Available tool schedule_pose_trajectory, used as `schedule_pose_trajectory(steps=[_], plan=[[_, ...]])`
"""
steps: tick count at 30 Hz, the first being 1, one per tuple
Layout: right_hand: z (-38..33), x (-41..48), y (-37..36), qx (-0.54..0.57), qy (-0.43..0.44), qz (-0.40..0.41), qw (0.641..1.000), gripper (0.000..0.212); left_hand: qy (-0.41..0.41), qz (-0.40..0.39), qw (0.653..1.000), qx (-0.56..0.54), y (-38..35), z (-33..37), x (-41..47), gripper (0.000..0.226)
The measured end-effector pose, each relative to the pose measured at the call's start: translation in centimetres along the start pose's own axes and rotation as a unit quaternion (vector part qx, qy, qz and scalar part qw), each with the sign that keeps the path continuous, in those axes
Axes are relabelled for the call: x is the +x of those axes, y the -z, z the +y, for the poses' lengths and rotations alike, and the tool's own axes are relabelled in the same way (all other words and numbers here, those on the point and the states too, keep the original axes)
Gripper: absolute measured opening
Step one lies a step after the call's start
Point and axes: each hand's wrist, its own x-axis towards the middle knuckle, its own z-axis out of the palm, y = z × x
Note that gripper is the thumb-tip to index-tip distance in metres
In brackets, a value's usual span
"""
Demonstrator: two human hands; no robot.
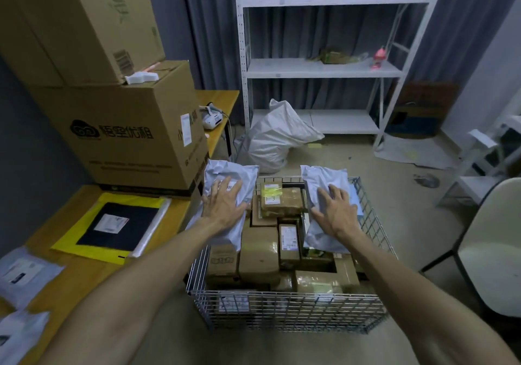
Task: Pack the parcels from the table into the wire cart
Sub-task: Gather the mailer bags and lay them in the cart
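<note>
A silver wire-mesh cart (pixel 282 308) stands beside a wooden table (pixel 84 274), filled with brown cardboard parcels (pixel 258 251). A grey plastic mailer bag (pixel 234 172) lies on them, overhanging the left rim. A second grey mailer bag (pixel 324 178) lies along the right side. A flat yellow-and-black parcel (pixel 112 223) and pale grey mailers (pixel 25 271) lie on the table.

Both left hand (pixel 224 205) and right hand (pixel 337 211) seem flat.

Cardboard box (pixel 124 139) reads 精室优租; brown parcel (pixel 272 198) reads 1-3.

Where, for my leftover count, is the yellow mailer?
In the head view, the yellow mailer lies on the table at left, before the cardboard boxes, left of the wire cart.
</note>
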Motion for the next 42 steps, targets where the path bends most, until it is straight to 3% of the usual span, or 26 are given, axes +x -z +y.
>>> schedule_pose_trajectory(steps=[9, 27, 33, 42], plan=[[-1.3, 4.6, -5.8, -0.007, -0.001, -0.038, 0.999, 0.047, -0.006, -0.065, 0.998, 0.012, -6.3, -2.8, 5.3, 0.065], [-8.7, 14.0, -26.0, -0.002, -0.017, -0.198, 0.98, 0.06, 0.035, -0.23, 0.972, -0.041, -23.2, -12.7, 15.0, 0.06], [-8.6, 16.4, -32.3, 0.001, -0.004, -0.228, 0.974, 0.067, 0.073, -0.246, 0.965, -0.047, -29.1, -14.4, 17.4, 0.061], [-9.7, 19.3, -40.8, 0.0, -0.008, -0.254, 0.967, 0.068, 0.093, -0.205, 0.972, -0.068, -37.1, -17.8, 19.3, 0.061]])
